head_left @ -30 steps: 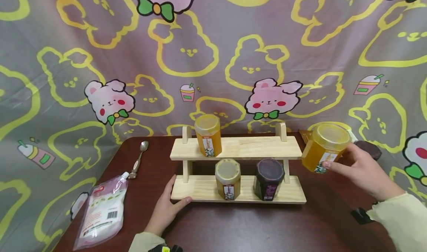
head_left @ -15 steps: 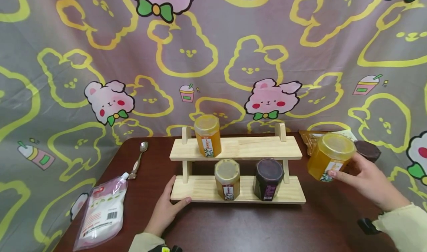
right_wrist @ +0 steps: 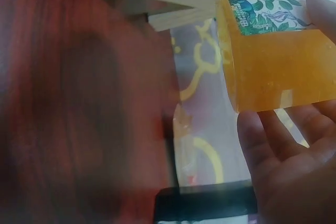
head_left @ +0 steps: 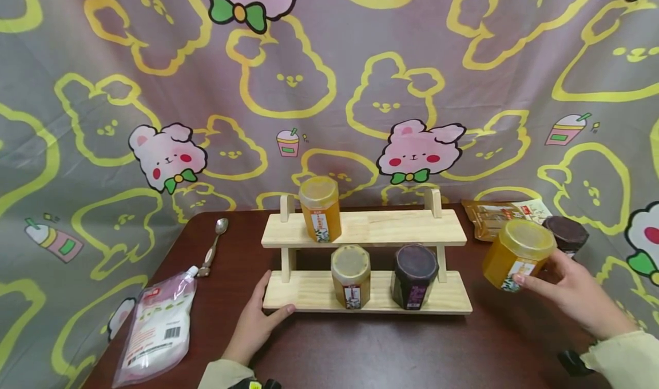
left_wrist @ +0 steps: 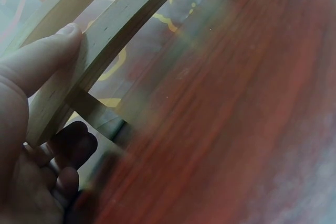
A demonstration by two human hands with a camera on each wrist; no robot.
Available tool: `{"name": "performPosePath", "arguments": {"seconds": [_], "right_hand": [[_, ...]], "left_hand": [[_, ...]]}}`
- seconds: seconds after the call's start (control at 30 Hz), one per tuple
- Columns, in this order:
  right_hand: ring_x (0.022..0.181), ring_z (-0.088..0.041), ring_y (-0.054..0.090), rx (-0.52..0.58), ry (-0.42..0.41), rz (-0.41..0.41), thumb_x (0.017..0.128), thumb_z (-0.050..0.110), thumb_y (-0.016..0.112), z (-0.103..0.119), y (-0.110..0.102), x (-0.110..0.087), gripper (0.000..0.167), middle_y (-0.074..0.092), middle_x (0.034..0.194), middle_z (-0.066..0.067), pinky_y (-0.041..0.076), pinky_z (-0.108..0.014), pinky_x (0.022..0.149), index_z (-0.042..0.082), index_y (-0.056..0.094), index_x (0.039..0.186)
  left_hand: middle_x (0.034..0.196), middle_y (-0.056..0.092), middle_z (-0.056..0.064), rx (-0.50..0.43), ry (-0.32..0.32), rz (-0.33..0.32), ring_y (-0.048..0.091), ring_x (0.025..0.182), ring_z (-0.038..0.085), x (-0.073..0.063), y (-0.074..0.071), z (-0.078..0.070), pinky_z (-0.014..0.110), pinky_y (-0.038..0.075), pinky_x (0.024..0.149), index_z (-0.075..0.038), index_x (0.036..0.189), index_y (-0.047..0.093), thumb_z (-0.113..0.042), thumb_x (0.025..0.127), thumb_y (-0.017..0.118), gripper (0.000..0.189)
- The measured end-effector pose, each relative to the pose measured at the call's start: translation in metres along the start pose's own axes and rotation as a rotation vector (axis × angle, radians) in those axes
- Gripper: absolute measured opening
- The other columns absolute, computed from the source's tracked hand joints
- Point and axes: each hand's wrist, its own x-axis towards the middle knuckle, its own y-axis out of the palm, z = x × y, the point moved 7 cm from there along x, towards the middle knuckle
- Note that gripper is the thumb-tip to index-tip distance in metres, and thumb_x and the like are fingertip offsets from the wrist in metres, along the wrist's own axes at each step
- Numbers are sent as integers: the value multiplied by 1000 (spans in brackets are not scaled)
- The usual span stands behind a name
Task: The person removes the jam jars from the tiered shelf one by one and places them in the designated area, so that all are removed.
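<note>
A two-tier wooden display rack [head_left: 401, 229] stands on the dark table. My left hand [head_left: 257, 323] grips the left end of its lower board; in the left wrist view the thumb lies on the board [left_wrist: 118, 30] and the fingers curl at its underside. On the top tier is an amber jar [head_left: 321, 211]. Below sit a pale brownish jar [head_left: 351, 280] and a dark purple jar [head_left: 414, 280]. Right of the rack, my right hand [head_left: 576, 297] holds another amber jar [head_left: 515, 257], tilted and off the table. In the right wrist view, thumb and fingers straddle this labelled jar [right_wrist: 281, 69].
Behind the held jar lie a brown packet [head_left: 484, 223] and another dark jar [head_left: 566, 231]. On the left side are a spoon [head_left: 213, 249] and a spouted pouch [head_left: 162, 326]. A cartoon-patterned curtain [head_left: 329, 91] hangs behind the table.
My right hand has moved the amber jar down and slightly right, so more of the brown packet and the rear dark jar shows. The left hand stays on the rack.
</note>
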Motion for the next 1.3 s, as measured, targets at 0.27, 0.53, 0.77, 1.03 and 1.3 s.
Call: {"name": "performPosePath", "arguments": {"seconds": [0.27, 0.53, 0.77, 1.03, 1.3], "right_hand": [[86, 6, 54, 10, 47, -2, 92, 28, 75, -22, 9, -5, 78, 53, 128, -32, 50, -21, 63, -5, 32, 148], [88, 7, 53, -13, 64, -13, 91, 27, 77, -43, 12, -14, 76, 52, 127, -36, 46, -16, 62, -7, 36, 145], [104, -54, 58, -46, 130, 8, 93, 30, 75, -56, 15, -16, 81, 49, 129, -43, 51, -32, 67, -11, 30, 147], [83, 1, 57, -40, 156, -22, 91, 31, 77, -75, 17, -22, 76, 56, 124, -38, 45, -20, 60, -9, 38, 143], [93, 6, 48, 54, 262, -4, 89, 35, 78, -96, 20, -26, 80, 53, 131, -27, 44, -29, 72, -3, 36, 146]], "left_hand": [[155, 39, 21, -8, -4, 5, 37, 142, 40, 0, 0, -1, 61, 29, 112, -9, 158, 26, -39, 80, 85, 102], [156, 38, 21, -15, -10, 8, 35, 143, 39, 0, 0, -1, 61, 28, 113, -9, 159, 26, -38, 80, 85, 103], [157, 37, 21, 0, -11, 7, 34, 143, 41, 1, 0, 1, 62, 28, 112, -10, 159, 25, -41, 80, 85, 103], [157, 37, 21, -3, -15, 9, 34, 143, 40, -1, 0, -1, 62, 28, 112, -10, 159, 26, -40, 80, 85, 103], [157, 37, 21, -3, -5, 8, 34, 143, 39, 0, 0, -2, 61, 28, 113, -10, 159, 26, -39, 81, 85, 102]]}}
